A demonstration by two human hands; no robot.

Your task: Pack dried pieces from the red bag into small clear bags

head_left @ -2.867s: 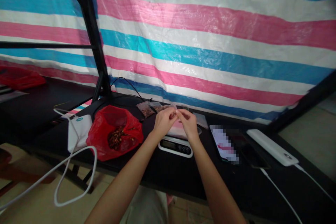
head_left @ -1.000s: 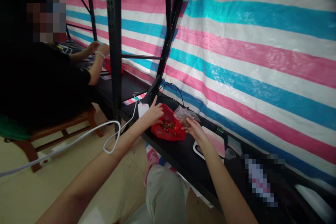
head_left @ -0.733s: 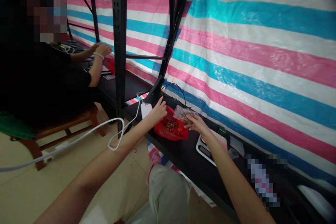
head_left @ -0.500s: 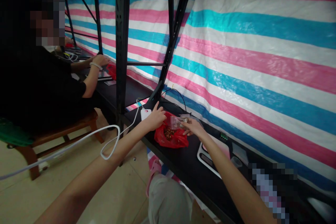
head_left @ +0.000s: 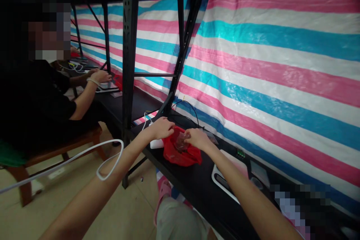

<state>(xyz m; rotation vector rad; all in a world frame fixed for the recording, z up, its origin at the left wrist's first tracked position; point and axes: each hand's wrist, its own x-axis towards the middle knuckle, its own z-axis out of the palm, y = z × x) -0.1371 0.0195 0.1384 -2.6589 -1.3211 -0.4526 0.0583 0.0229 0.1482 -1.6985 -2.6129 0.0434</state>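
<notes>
A red plastic bag (head_left: 180, 159) lies with its mouth open on the black shelf. My left hand (head_left: 162, 128) is closed at the bag's left rim, its fingertips pinching the red plastic. My right hand (head_left: 198, 139) is closed on a small clear plastic bag (head_left: 182, 143), which hangs over the red bag's opening. Its contents are too unclear to name, and it hides most of what lies inside the red bag. Just left of the red bag, partly under my left wrist, is a white box-shaped device (head_left: 156, 144) with a cable.
A white scale (head_left: 218, 180) sits right of the red bag, partly behind my right forearm. Another clear bag (head_left: 210, 137) lies behind my right hand. Black shelf posts (head_left: 129, 63) rise ahead. A white cable (head_left: 112, 142) loops over my left forearm. A co-worker (head_left: 42, 90) sits at left.
My right hand has moved left with the clear bag, over the red bag's opening. The fingers of my left hand, spread before, have closed at the rim. The view has tilted slightly up.
</notes>
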